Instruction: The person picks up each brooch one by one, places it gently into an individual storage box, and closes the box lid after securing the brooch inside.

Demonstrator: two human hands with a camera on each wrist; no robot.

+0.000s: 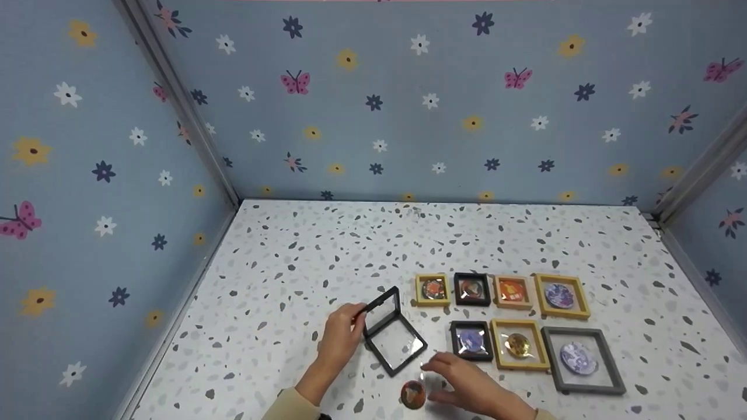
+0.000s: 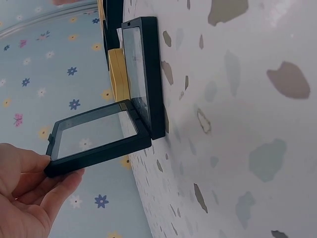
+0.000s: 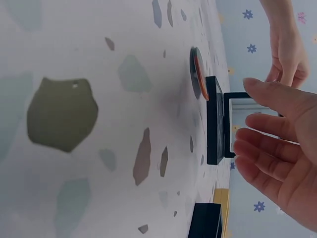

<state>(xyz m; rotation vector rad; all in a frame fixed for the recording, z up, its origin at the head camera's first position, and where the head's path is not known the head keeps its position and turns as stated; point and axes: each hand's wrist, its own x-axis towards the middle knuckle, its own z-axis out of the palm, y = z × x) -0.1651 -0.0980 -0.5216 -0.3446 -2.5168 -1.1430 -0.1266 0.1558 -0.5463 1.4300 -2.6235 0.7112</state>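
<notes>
My left hand (image 1: 339, 335) pinches the raised half of a black hinged display frame (image 1: 379, 354), whose clear film shows no object inside. The other half lies flat on the table, so the frame stands folded open. In the left wrist view, the thumb and fingers of that hand (image 2: 27, 186) grip the outer edge of the raised half (image 2: 106, 150). Just to the right of a round picture badge (image 1: 413, 395) is my right hand (image 1: 467, 382), holding nothing. Its fingers (image 3: 270, 148) are relaxed and spread in the right wrist view, with the badge (image 3: 198, 74) on the table beyond.
Several square frames holding round badges stand in two rows on the right, among them a yellow one (image 1: 432, 303), a black one (image 1: 471, 357) and a large grey one (image 1: 595, 388). Flower-patterned panels (image 1: 408, 116) border the speckled white table (image 1: 303, 251).
</notes>
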